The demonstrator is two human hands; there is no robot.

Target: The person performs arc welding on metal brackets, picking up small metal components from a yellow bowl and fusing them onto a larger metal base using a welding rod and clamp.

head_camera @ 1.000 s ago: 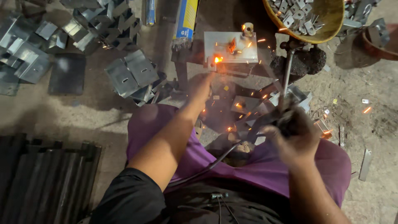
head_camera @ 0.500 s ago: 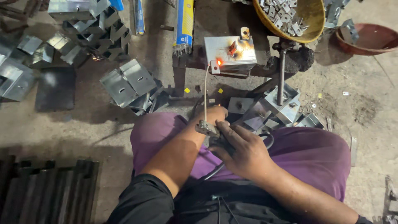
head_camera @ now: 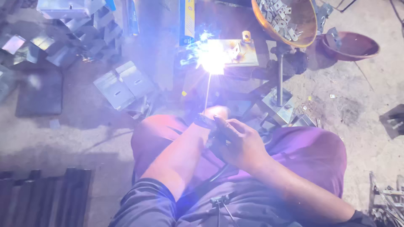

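My right hand (head_camera: pixel 242 145) is closed over a welding electrode holder (head_camera: pixel 205 122) above my purple-clad lap. My left hand (head_camera: pixel 216 112) lies curled against the holder's front, partly hidden under the right hand. A thin welding rod (head_camera: pixel 207 94) runs up from the holder to a small metal plate (head_camera: pixel 244 54) on a dark stand. A blinding white-blue arc (head_camera: pixel 212 56) burns where the rod tip meets the plate's left part. A small bracket piece (head_camera: pixel 246 37) stands at the plate's far edge.
An orange bowl (head_camera: pixel 310 35) of small metal pieces sits on a post (head_camera: pixel 280 75) to the right, with a reddish bowl (head_camera: pixel 353 47) beyond. Folded metal brackets (head_camera: pixel 124 84) lie at left, more piled at the top left. Dark bars (head_camera: pixel 46 197) lie at bottom left.
One second ago my left hand reached to the glowing plate while the right held the holder apart. Both hands then came together on the holder, and the arc has now lit.
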